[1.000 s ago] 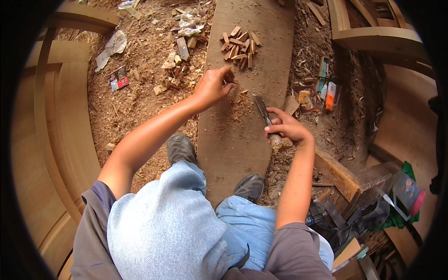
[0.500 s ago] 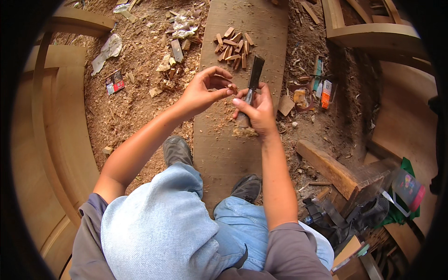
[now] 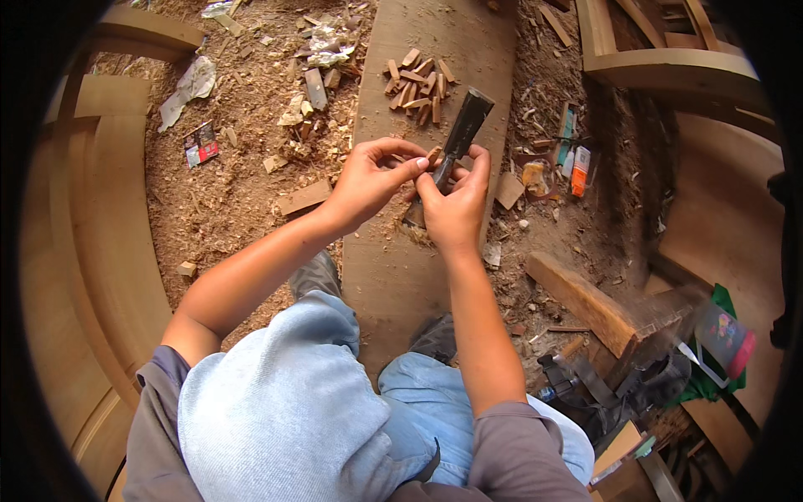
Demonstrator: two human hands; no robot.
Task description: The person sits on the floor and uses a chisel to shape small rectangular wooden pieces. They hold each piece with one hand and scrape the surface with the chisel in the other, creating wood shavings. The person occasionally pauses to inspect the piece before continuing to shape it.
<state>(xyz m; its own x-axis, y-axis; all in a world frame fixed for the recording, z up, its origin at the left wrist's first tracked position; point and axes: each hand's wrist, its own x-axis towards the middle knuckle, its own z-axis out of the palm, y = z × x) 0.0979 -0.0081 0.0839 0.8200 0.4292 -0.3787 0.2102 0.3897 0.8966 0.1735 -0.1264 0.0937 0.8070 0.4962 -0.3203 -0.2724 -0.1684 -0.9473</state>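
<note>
My left hand point(image 3: 378, 177) pinches a small wooden peg point(image 3: 433, 156) between thumb and fingers. Against it, my right hand point(image 3: 457, 206) grips a chisel point(image 3: 468, 124), its broad dark blade slanting up and away to the right. The chisel's handle runs down below my right palm, partly hidden by the fingers; its frayed end shows near the board. Both hands meet above a long wooden board point(image 3: 393, 276). Farther along that board lies a loose pile of small wooden pegs point(image 3: 418, 87).
Wood shavings point(image 3: 242, 167) cover the ground on the left. An orange and white tube point(image 3: 580, 171) lies right of the board, near a thick wooden block point(image 3: 585, 301). Curved wooden frames stand at left point(image 3: 109, 251) and upper right point(image 3: 669, 67). A clear container with pink lid point(image 3: 726, 339) sits lower right.
My hands have come together, bringing the peg up to the chisel. The chisel has tilted farther to the right, and my right hand has shifted slightly left.
</note>
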